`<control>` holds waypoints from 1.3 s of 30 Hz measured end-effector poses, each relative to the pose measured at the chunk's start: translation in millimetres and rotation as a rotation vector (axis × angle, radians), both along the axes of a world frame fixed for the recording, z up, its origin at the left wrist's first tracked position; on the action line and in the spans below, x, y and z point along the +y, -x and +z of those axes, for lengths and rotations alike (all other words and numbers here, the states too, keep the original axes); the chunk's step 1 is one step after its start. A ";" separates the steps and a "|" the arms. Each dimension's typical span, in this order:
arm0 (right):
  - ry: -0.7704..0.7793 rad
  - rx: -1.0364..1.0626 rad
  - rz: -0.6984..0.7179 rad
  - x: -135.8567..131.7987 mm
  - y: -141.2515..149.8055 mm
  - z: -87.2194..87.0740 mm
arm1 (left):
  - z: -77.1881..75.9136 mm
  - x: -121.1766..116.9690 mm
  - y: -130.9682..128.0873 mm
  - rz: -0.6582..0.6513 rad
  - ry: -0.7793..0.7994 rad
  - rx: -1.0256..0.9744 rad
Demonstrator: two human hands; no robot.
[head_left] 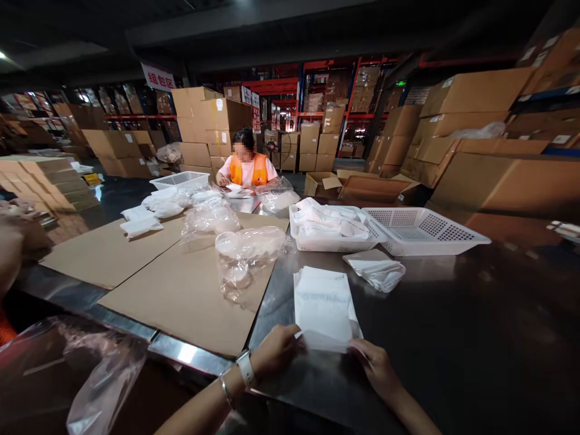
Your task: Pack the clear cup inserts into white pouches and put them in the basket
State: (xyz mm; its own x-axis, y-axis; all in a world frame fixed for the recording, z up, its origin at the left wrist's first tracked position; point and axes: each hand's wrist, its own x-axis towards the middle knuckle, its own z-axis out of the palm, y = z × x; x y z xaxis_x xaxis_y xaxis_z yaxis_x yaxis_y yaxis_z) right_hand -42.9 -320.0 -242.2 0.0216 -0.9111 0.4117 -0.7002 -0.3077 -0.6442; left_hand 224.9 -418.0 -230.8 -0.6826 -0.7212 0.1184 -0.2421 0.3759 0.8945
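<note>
A flat white bag (322, 297) with faint printing lies on the metal table before me, its near edge thin and translucent. My left hand (281, 345), with a white watch on the wrist, is closed at the near left corner of that bag. At the near right corner, the fingers of my right hand (372, 364) pinch its edge. Whether several bags are stacked there I cannot tell. Just beyond, to the right, rests a clear plastic bag (378, 272) with folded white pieces inside.
White packets fill one perforated basket (333, 243); another basket (421, 246) adjoins it. Cardboard sheets (181, 311) cover the table's left, bearing clear bags of round white items (247, 248) and white packets (141, 225). A person in an orange vest (260, 170) works opposite; another person's arm (9, 248) shows at left.
</note>
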 end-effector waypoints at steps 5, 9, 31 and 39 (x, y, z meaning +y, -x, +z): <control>-0.143 -0.104 -0.299 -11.8 -10.2 -5.5 | -12.5 -0.7 18.4 0.180 0.055 -0.041; -0.174 -0.130 -0.339 -19.9 -11.5 -3.4 | -15.0 -1.4 26.5 0.250 0.031 -0.058; -0.157 0.575 -0.610 -52.0 -13.4 9.6 | 27.2 -7.7 45.3 0.443 0.354 -0.586; -0.093 0.735 -0.069 -91.9 -2.5 -42.8 | 4.4 -30.0 69.8 -0.241 0.616 -0.333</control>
State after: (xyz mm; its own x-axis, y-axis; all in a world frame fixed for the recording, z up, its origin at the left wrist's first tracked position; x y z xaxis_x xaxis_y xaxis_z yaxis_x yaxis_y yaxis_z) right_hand -40.3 -411.9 -285.1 0.2029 -0.9508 0.2340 -0.9765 -0.2143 -0.0240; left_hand 155.0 -448.0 -226.5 -0.8840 -0.4165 0.2123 -0.3109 0.8630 0.3982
